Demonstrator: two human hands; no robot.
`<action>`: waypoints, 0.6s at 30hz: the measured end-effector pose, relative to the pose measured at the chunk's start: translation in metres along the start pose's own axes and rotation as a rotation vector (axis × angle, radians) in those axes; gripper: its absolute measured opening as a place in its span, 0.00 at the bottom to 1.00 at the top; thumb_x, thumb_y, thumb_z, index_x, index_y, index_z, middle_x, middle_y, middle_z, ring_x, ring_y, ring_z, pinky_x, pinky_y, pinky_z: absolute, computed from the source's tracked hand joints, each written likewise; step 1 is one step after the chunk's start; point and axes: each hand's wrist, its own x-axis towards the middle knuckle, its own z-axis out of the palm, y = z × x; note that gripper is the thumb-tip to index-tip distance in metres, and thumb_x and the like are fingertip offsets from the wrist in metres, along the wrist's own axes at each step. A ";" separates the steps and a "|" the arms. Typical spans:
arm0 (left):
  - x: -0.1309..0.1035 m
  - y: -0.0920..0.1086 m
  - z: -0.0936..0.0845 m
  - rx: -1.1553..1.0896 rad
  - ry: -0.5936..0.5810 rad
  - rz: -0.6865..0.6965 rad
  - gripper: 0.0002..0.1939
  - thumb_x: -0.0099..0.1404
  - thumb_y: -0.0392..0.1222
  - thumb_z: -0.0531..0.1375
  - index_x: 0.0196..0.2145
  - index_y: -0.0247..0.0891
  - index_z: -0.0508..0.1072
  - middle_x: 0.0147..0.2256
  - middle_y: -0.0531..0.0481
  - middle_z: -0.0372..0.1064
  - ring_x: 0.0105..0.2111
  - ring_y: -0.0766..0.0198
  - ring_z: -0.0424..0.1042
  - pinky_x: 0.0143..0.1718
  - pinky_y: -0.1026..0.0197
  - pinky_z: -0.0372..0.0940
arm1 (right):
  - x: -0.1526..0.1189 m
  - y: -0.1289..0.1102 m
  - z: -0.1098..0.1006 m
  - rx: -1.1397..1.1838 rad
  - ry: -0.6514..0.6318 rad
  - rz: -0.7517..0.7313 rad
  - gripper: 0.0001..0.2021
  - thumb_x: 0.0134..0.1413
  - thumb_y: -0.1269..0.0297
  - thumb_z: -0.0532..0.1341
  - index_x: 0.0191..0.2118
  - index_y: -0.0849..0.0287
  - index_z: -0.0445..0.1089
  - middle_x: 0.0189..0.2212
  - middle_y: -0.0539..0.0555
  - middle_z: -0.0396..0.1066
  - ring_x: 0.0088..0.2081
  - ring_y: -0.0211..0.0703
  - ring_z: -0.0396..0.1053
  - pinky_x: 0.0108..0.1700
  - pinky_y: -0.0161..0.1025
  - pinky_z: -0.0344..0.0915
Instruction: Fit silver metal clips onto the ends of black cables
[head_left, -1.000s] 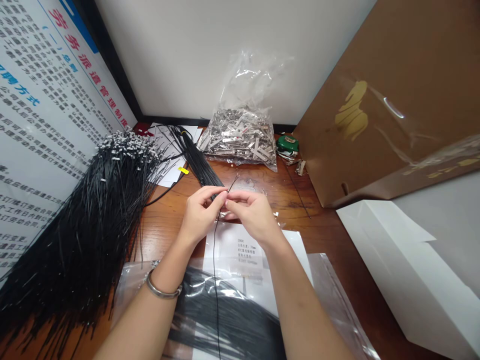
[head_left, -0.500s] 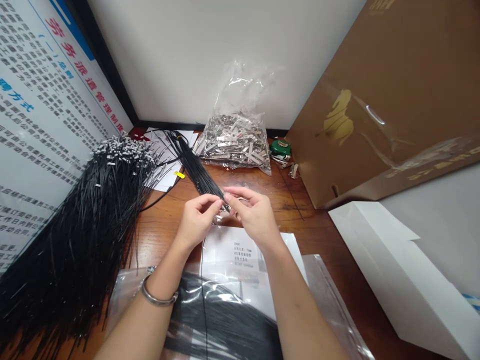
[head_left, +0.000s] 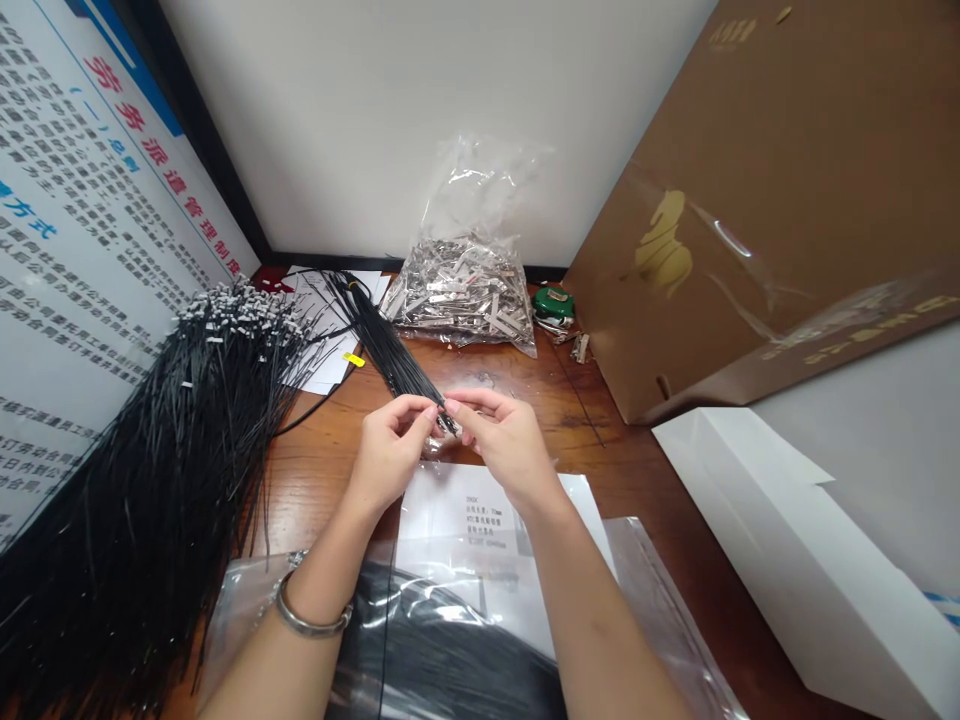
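My left hand (head_left: 394, 450) and my right hand (head_left: 502, 445) meet at the near end of a bundle of thin black wires (head_left: 401, 360). Thumb and forefinger of each hand are pinched together, and what lies between the fingertips is too small to make out. Beyond my hands the bundle runs to the far left, with a yellow tie near its far end. One thin black wire hangs down past my left hand over a clear plastic bag (head_left: 450, 610) of black wires. A printed white sheet (head_left: 435, 500) lies just below my hands.
A large pile of black wires with white ends (head_left: 150, 480) fills the left. At the back are a clear bag of metal pieces (head_left: 469, 290) and a green tape measure (head_left: 553, 302). A brown box (head_left: 750, 200) and white box (head_left: 750, 520) stand right.
The view has shifted slightly. The hanging wire has moved left over the plastic bag. Both hands remain pinched at the bundle's near end, with small finger movements.
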 end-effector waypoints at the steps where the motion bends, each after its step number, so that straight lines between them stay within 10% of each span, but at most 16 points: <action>1: 0.000 0.001 0.000 -0.014 -0.002 -0.011 0.10 0.59 0.45 0.62 0.30 0.35 0.74 0.23 0.51 0.72 0.25 0.65 0.71 0.28 0.65 0.65 | 0.000 0.000 0.000 -0.005 0.010 0.004 0.12 0.39 0.59 0.69 0.31 0.60 0.77 0.18 0.47 0.67 0.21 0.33 0.59 0.24 0.34 0.58; 18: 0.000 0.002 0.001 -0.005 -0.034 -0.028 0.10 0.59 0.46 0.61 0.29 0.35 0.72 0.21 0.52 0.69 0.22 0.67 0.68 0.26 0.65 0.63 | 0.000 0.001 -0.001 -0.045 -0.032 -0.012 0.11 0.39 0.57 0.69 0.28 0.59 0.76 0.17 0.47 0.68 0.20 0.34 0.61 0.24 0.35 0.60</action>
